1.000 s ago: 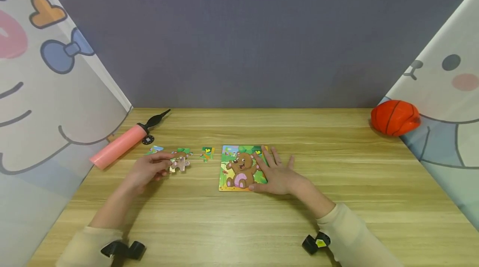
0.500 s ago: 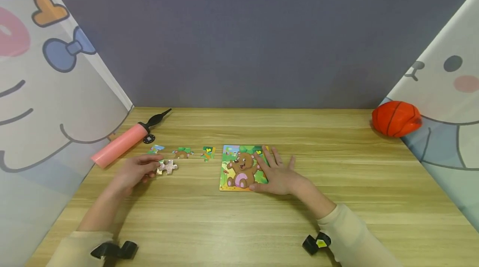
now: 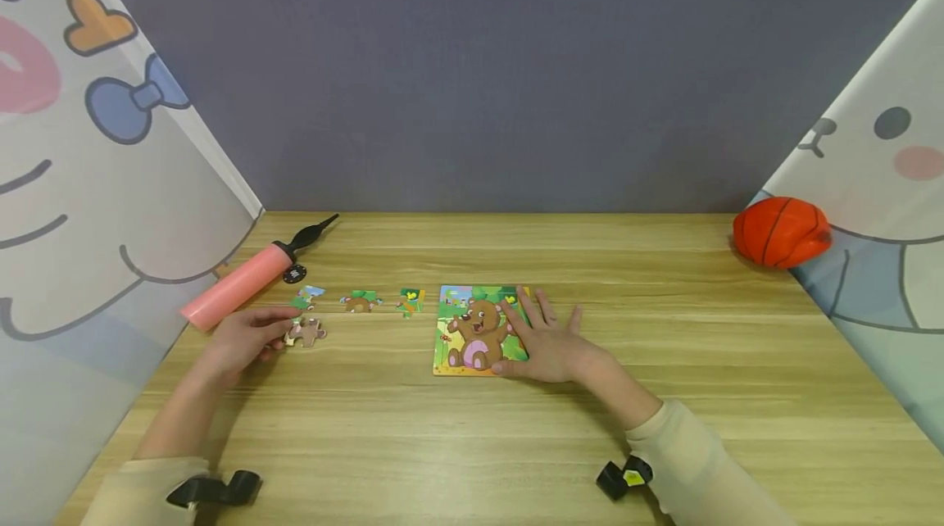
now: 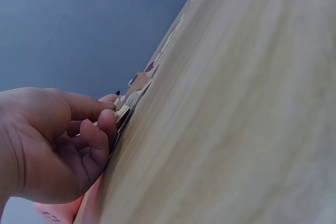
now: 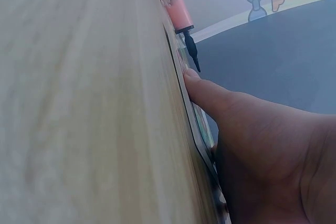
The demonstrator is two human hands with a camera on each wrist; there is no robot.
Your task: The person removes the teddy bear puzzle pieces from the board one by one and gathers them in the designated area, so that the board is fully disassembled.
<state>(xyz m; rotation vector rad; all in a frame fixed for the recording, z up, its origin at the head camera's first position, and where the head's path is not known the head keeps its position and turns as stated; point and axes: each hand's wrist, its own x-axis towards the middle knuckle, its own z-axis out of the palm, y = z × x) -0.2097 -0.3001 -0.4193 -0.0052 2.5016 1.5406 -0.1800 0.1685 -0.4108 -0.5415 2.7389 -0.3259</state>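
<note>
At the left of the table, my left hand (image 3: 239, 339) pinches a brown jigsaw piece (image 3: 306, 333) by its left edge. The left wrist view shows this puzzle piece (image 4: 137, 83) slightly tilted, close over the wood. Just behind it lies a piece with blue and green print (image 3: 307, 297). Two more pieces, one brown and green (image 3: 360, 301) and one with a yellow bird (image 3: 410, 301), lie in a row to its right. My right hand (image 3: 547, 346), fingers spread and straight, rests on the right side of the bear puzzle board (image 3: 472, 337).
A pink balloon pump (image 3: 239, 284) with a black nozzle lies at the back left, a small black disc (image 3: 294, 274) beside it. A dented red ball (image 3: 782, 233) sits at the back right. A grey panel (image 3: 501, 75) stands along the table's back edge.
My left hand has moved left with the jigsaw piece, from in front of the brown and green piece to in front of the leftmost one. The right hand stays on the board.
</note>
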